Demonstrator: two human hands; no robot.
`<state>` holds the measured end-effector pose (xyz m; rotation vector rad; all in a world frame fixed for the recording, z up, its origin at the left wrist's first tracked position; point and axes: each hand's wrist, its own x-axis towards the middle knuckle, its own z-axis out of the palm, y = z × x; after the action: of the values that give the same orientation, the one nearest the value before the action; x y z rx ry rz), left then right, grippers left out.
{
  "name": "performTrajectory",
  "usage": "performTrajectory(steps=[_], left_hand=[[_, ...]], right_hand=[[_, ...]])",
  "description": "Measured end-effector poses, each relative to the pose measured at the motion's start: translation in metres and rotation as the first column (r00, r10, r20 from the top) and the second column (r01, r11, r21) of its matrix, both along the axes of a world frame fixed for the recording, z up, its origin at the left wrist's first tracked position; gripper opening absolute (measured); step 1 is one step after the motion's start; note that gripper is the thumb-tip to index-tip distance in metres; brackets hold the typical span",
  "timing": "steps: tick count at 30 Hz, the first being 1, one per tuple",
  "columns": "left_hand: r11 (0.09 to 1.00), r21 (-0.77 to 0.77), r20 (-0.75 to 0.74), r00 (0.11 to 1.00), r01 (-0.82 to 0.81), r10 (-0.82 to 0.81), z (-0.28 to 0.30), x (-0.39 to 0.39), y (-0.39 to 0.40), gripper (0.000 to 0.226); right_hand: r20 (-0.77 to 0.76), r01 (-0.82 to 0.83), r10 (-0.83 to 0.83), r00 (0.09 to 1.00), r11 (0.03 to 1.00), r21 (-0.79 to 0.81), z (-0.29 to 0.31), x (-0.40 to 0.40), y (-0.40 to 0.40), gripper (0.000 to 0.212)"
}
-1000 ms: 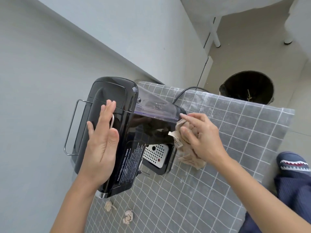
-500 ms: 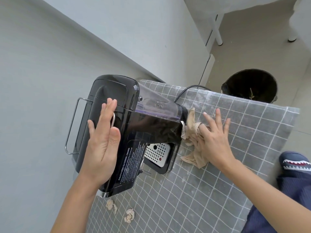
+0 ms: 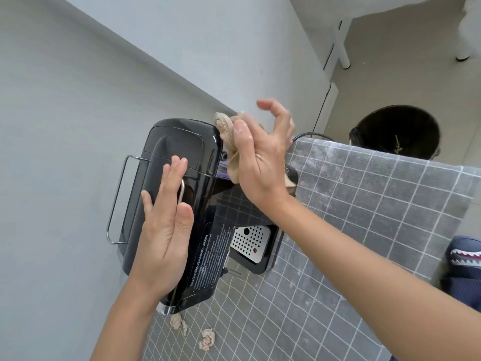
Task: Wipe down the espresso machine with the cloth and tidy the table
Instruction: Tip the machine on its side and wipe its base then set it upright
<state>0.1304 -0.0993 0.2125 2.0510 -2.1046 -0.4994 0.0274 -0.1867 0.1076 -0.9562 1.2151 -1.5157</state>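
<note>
A glossy black espresso machine (image 3: 187, 152) stands against the wall on a table covered with a grey checked cloth (image 3: 364, 217). Its perforated metal drip tray (image 3: 248, 242) shows below the body. My left hand (image 3: 166, 230) lies flat, fingers together, on the machine's top. My right hand (image 3: 263, 155) presses a crumpled beige cloth (image 3: 227, 134) against the machine's upper back corner, over the water tank. The hand hides most of the cloth and the tank.
Two small crumpled beige scraps (image 3: 179, 323) (image 3: 207, 340) lie on the table just below the machine. A wire rail (image 3: 117, 201) sticks out on the machine's left side. A black bin (image 3: 395, 131) stands on the floor beyond the table's far edge. A grey wall runs along the left.
My right hand has carried the cloth up from the machine's right side, by the table surface, to its upper back corner. My left hand stays flat on the top.
</note>
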Motion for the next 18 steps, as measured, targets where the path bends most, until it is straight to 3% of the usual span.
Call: performTrajectory(steps=[2, 5, 7, 9, 11, 15, 18], left_hand=[[1.0, -0.008, 0.0, 1.0, 0.004, -0.004, 0.0, 0.002, -0.001, 0.053], [1.0, -0.013, 0.001, 1.0, 0.002, -0.002, -0.001, 0.003, -0.001, 0.055], [1.0, -0.01, 0.004, 1.0, 0.001, -0.001, -0.001, 0.002, -0.001, 0.054], [1.0, -0.008, 0.008, 1.0, 0.002, -0.002, -0.001, 0.001, -0.001, 0.054], [1.0, -0.012, 0.003, 1.0, 0.002, -0.001, -0.001, 0.001, 0.0, 0.053], [1.0, -0.014, 0.01, 1.0, -0.001, 0.002, 0.0, 0.001, 0.0, 0.052], [1.0, -0.014, 0.036, 0.999, 0.003, -0.002, 0.001, 0.0, -0.003, 0.055]], right_hand=[[0.124, -0.071, 0.075, 0.989, 0.997, -0.034, -0.001, 0.003, -0.011, 0.026], [0.108, -0.212, 0.228, 0.968, 0.966, -0.148, -0.013, 0.0, -0.019, 0.042], [0.092, -0.235, 0.237, 0.967, 0.971, -0.034, -0.034, 0.001, -0.02, 0.043], [0.171, -0.226, 0.202, 0.964, 0.965, 0.134, -0.053, 0.003, -0.014, 0.044], [0.208, -0.177, 0.137, 0.968, 0.967, 0.184, -0.064, 0.006, 0.002, 0.045], [-0.013, -0.133, 0.133, 0.991, 0.991, 0.014, -0.029, 0.02, 0.047, 0.047], [-0.032, -0.136, 0.133, 0.991, 0.982, -0.133, -0.007, 0.022, 0.037, 0.044]])
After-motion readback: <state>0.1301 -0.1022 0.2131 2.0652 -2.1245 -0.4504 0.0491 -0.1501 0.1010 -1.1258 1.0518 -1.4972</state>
